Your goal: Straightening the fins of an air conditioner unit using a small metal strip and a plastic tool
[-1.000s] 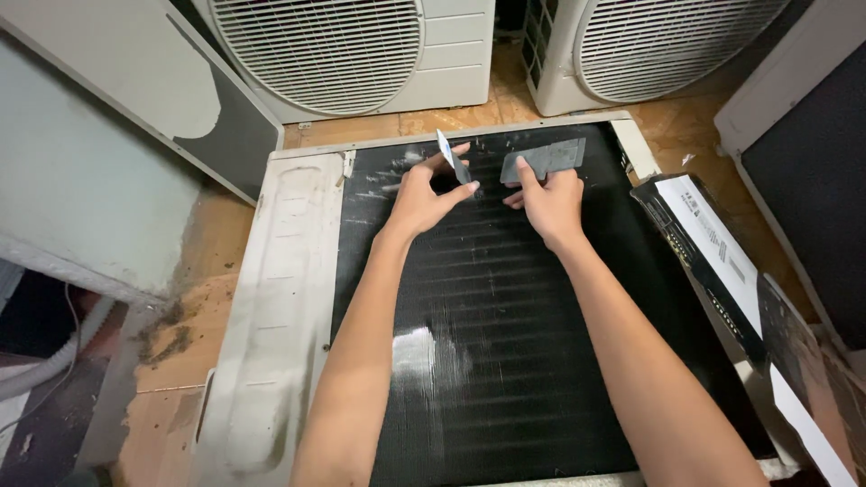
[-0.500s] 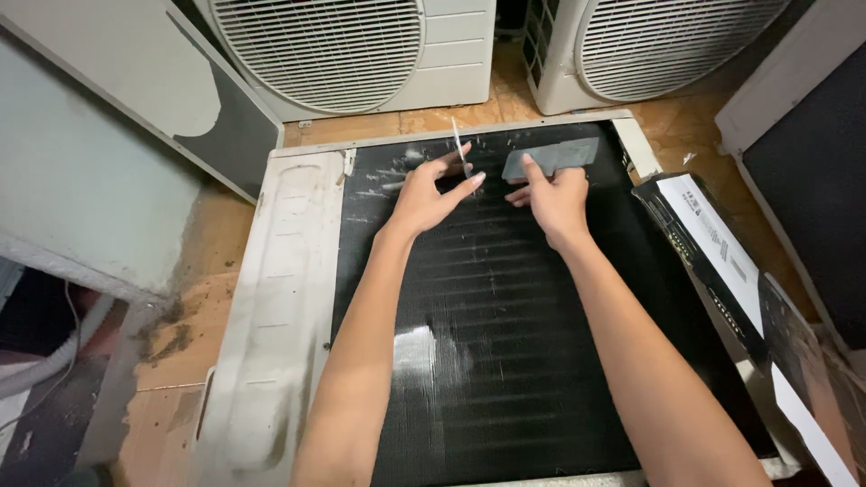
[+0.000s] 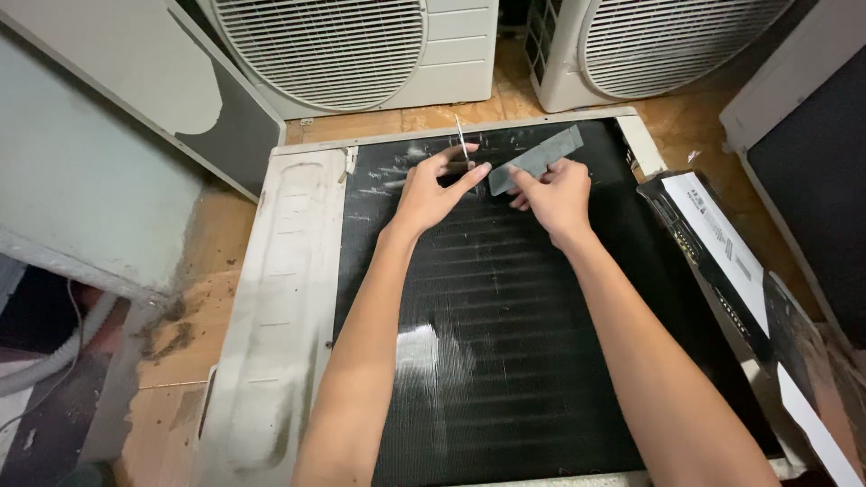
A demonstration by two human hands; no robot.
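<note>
Black finned coil panel (image 3: 541, 361), lying flat in a white casing (image 3: 280, 307); landmark for all entries. Both forearms reach across the panel from its near edge. Left hand (image 3: 433, 194), over the panel's far part: fingers pinched on a thin upright blade (image 3: 461, 140). Right hand (image 3: 555, 194), just beside the left: fingers closed on a flat grey strip (image 3: 537, 160), which lies slanted on the panel near its far edge. Right of the panel: black box with white label (image 3: 713, 243). Beyond the panel: two white fan units (image 3: 361, 54).
</note>
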